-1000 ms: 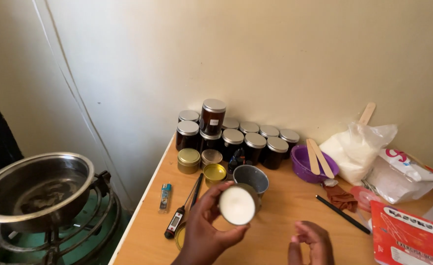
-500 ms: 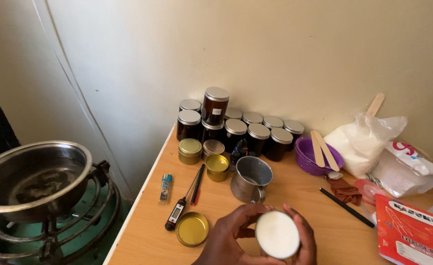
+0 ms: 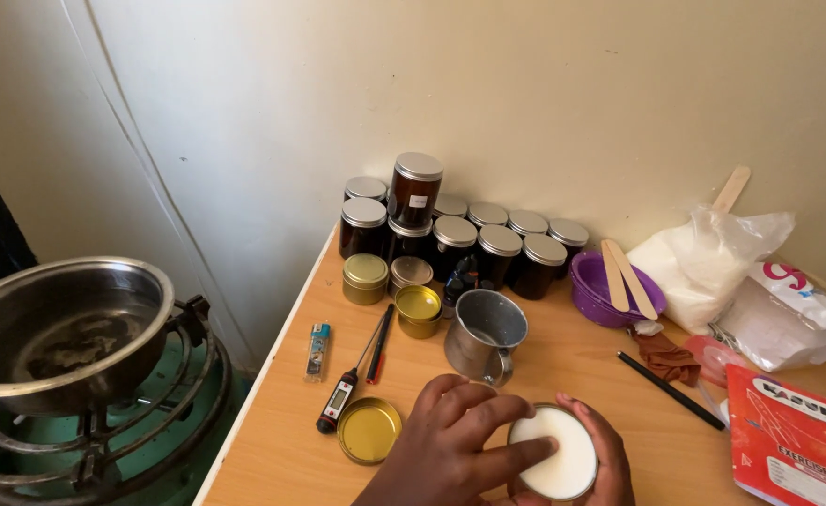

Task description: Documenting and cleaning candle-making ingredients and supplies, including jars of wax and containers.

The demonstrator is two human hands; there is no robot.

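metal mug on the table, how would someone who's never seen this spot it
On the wooden table, look just in front of the cluster of dark jars against the wall. The metal mug stands there, open-topped and grey with a side handle, unlike the lidded jars and gold tins.

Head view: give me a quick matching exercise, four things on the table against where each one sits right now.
Things:
1. white-filled tin
2. gold lid
3. wooden sticks
4. lighter

Places:
A. across the purple bowl
B. near the table's left edge
C. between both hands, left hand and right hand
D. flat beside the thermometer

Pairs: 1-C, 2-D, 3-A, 4-B
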